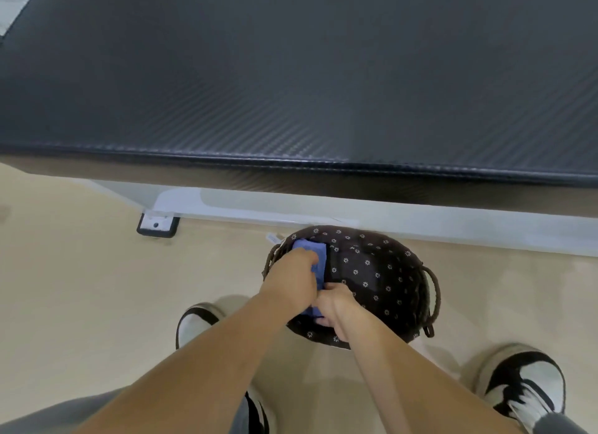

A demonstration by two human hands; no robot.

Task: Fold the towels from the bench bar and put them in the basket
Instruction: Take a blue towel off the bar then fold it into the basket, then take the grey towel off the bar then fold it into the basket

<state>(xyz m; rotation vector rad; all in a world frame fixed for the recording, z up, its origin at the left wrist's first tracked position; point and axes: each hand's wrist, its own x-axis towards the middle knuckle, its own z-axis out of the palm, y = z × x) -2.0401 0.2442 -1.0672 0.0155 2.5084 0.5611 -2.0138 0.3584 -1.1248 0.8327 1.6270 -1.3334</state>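
Ok, I see beige floor [81, 288], black bench pad [291, 77] across far side. Basket [435, 288] on floor just near the white frame [323, 207]. L hand [289, 280] & R hand [335, 305] both grip blue towel [318, 255] in basket's left part. Open floor left.

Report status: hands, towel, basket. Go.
Hands: left hand and right hand both grip the folded blue towel. Towel inside the basket, at its left side. Nothing blocking; bench behind the basket.

A black padded worktop [291, 77] fills the upper view. Under it runs a white frame [323, 212] with a black foot [157, 227] on the beige floor [81, 288], where my black-and-white shoes [524, 385] stand.
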